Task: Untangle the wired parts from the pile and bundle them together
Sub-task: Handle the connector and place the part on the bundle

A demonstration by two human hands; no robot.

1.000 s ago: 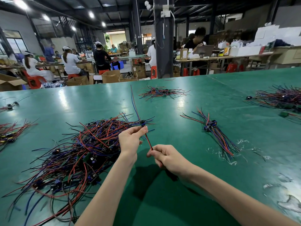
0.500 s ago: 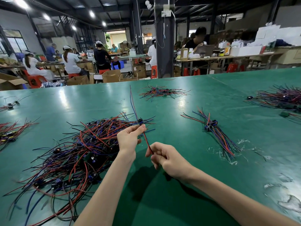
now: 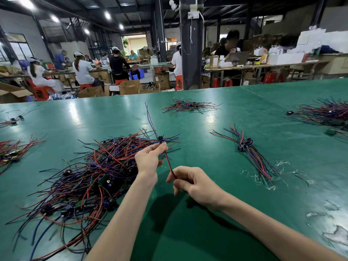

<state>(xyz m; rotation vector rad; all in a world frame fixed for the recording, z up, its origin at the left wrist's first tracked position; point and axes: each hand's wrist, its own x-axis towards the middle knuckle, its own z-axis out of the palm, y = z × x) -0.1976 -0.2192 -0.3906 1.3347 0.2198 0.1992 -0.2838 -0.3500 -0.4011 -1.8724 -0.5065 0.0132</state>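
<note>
A factory assembly hall: a long green worktable (image 3: 235, 185) strewn with heaps of red and blue wired parts (image 3: 84, 176), workers (image 3: 82, 70) in white caps seated on red plastic stools (image 3: 40, 92) at further benches (image 3: 254, 65), open cardboard boxes (image 3: 130, 87) on the floor, a steel column (image 3: 191, 53), bare ceiling lamps (image 3: 107, 15) under a dark metal roof, and white cartons (image 3: 286, 58) stacked at the right

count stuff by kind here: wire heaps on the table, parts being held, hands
wire heaps: 6
held part: 1
hands: 2
total: 9
</note>
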